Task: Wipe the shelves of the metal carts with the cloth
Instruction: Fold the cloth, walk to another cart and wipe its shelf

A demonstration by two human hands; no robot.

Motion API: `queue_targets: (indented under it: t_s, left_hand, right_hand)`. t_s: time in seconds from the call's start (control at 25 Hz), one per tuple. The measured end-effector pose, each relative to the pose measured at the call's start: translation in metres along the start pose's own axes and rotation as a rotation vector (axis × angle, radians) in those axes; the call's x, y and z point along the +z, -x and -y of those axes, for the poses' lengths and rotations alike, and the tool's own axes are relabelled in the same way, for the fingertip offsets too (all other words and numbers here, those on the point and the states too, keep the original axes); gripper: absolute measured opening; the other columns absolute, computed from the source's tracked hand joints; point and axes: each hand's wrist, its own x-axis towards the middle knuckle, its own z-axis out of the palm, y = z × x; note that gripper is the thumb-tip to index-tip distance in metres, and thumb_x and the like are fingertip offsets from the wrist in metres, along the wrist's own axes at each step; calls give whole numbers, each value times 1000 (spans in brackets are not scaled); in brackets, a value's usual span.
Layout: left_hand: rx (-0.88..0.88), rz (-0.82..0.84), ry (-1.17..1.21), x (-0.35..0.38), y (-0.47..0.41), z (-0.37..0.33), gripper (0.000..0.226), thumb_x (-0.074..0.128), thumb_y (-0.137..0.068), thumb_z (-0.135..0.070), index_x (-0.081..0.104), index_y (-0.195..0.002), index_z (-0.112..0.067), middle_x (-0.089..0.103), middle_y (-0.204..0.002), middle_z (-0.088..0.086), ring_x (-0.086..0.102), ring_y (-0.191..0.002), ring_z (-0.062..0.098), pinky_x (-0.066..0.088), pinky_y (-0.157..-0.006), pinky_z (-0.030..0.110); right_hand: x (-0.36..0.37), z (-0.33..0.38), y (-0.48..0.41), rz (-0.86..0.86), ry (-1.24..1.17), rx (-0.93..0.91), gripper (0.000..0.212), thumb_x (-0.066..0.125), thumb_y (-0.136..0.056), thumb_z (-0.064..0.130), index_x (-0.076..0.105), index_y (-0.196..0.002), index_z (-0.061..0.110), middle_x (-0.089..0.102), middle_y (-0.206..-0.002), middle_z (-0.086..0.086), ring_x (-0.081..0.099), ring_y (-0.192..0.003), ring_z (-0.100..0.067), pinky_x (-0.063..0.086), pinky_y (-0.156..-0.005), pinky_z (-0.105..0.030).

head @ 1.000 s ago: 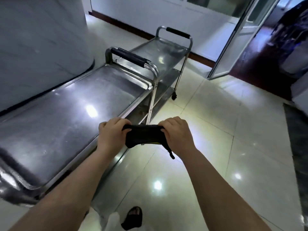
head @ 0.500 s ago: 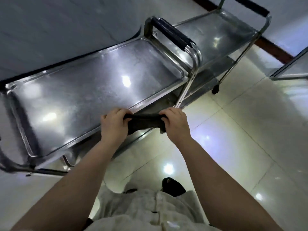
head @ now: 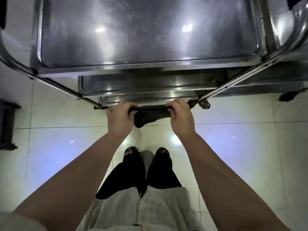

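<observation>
A dark cloth is stretched between my two hands, just in front of the near edge of a steel cart. My left hand grips its left end and my right hand grips its right end, fingers curled round it. The cart's top shelf fills the upper view, shiny with light glints. Below its front rim the edges of a middle shelf and a bottom shelf show. The cloth hangs over the floor, level with the bottom shelf's edge.
A second cart's curved tube frame and shelf stand at the upper right, a caster below it. A dark stand sits on the floor at far left. My feet are on the glossy tiles just behind the cart.
The view has tipped down and swung square to the near cart, now seen from above. Both hands still hold the cloth and have spread it wider, closer to the cart's lower shelves.
</observation>
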Motion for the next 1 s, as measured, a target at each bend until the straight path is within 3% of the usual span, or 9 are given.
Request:
queue_targets:
  t_s: [0.08,0.2,0.4,0.48,0.56,0.64,0.72,0.84,1.0]
  left_hand:
    - [1,-12,64,20,-7,13,22,67,-86,-14,69,-102,-30,65,-102,-10,60,-99,18,41,-95,48]
    - [-79,-10,280,63,-24,50,22,69,-86,-11,71,-102,-26,66,-100,-8,59,-94,12,47,-92,34]
    - [-67,-55,407,118,-121,102,22,69,-86,-13,74,-97,-31,62,-86,-23,59,-82,0,42,-74,6]
    - [-93,-114,470,139,-194,120,15,69,-88,-19,74,-100,-26,70,-92,-9,65,-90,10,49,-79,16]
    - [-74,-64,228,162,-255,151,31,59,-91,-33,69,-117,-20,68,-119,4,60,-114,23,48,-95,30]
    - [19,-87,8,176,-285,183,48,39,-86,-43,66,-120,-22,60,-133,5,51,-126,27,44,-101,40]
    - [116,-205,-108,181,-306,218,50,35,-83,-42,66,-119,-26,57,-135,3,48,-126,29,42,-101,43]
    - [152,-265,-290,174,-325,257,42,45,-96,-36,52,-137,-33,42,-151,1,31,-141,27,23,-113,46]
    - [1,-56,-423,172,-329,289,54,21,-98,-59,11,-151,-49,-2,-163,-10,-6,-150,25,-6,-115,58]
  right_hand:
    - [15,-13,-3,34,-23,18,24,55,-87,-6,68,-102,6,61,-102,-7,58,-95,-25,52,-79,-36]
    - [59,-47,-6,153,97,-7,31,57,-85,-11,68,-108,8,59,-109,-6,61,-93,-25,56,-69,-39]
    - [133,-94,-92,161,130,-68,34,53,-86,-10,68,-109,11,58,-112,-7,58,-99,-19,45,-81,-25]
    - [169,-106,-166,134,308,-100,35,49,-94,0,63,-123,14,58,-119,-15,57,-109,-31,42,-89,-32]
    - [205,-115,-234,164,551,-39,40,47,-99,16,49,-138,18,46,-139,-20,43,-128,-39,36,-104,-43]
    - [238,-120,-264,218,591,111,45,51,-98,28,43,-141,20,37,-147,-18,33,-135,-39,33,-110,-49]
    - [274,-130,-258,343,519,106,57,47,-98,42,32,-148,21,32,-152,-18,31,-138,-39,29,-113,-49]
    - [305,-145,-223,375,631,-25,75,34,-93,68,8,-155,34,5,-161,-17,8,-145,-43,7,-117,-58]
    - [321,-150,-206,320,783,-60,84,13,-86,79,-15,-152,35,-17,-160,-17,-15,-145,-45,-13,-111,-64]
